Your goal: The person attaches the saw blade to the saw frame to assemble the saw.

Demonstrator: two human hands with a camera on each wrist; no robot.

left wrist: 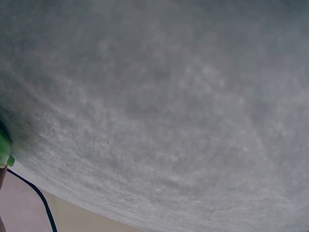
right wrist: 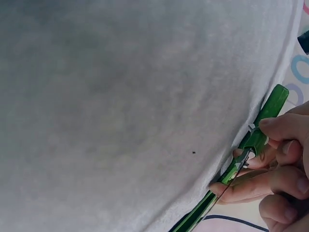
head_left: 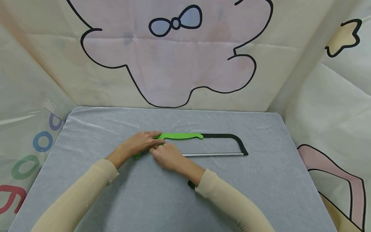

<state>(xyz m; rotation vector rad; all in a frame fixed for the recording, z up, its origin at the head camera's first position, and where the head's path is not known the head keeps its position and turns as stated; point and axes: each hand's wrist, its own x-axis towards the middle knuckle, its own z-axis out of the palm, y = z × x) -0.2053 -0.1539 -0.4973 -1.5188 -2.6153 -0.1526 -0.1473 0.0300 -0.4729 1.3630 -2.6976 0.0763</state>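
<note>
A hacksaw [head_left: 181, 136] with a green handle and a black bow frame lies across the grey cloth, its thin blade [head_left: 214, 154] on the near side. My left hand [head_left: 140, 141] grips the green handle end, fingers reaching over the frame. Close beside it, my right hand [head_left: 168, 156] has curled fingers at the blade's handle end. In the right wrist view, fingertips [right wrist: 270, 124] pinch around the green handle [right wrist: 273, 104], near a small metal fitting [right wrist: 252, 128]. Only a bit of green handle [left wrist: 5, 147] shows in the left wrist view.
The table [head_left: 249, 199] is covered with grey cloth. Printed fabric walls [head_left: 179, 64] with cartoon drawings enclose it at the back and both sides. A small black object [head_left: 191, 184] shows under the right wrist.
</note>
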